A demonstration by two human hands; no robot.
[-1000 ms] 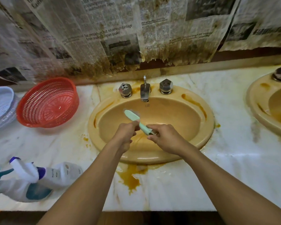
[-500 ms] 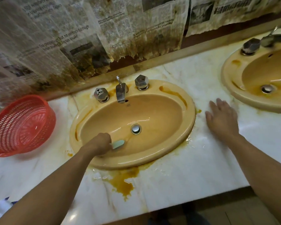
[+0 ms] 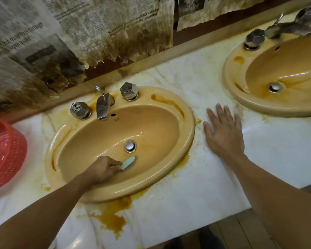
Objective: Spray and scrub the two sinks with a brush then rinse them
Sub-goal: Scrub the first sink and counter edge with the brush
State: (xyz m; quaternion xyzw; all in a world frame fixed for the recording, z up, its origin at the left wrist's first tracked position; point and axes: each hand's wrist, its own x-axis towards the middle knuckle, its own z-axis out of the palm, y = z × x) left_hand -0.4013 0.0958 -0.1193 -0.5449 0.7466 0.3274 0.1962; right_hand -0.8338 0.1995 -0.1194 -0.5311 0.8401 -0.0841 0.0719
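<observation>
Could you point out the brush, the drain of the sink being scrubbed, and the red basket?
brush [image 3: 128,163]: head view, on its pale green head.
drain [image 3: 130,146]: head view, on the metal stopper.
red basket [image 3: 5,155]: head view, on its mesh wall.

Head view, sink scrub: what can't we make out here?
- Brush: the left hand covers the handle; bristles face down, contact with the left sink unclear.
- Right sink: cut off by the right edge; its faucet is motion-blurred.
- Red basket: cut off by the left edge.
- Right hand: palm down, pressure on the counter unknown.
</observation>
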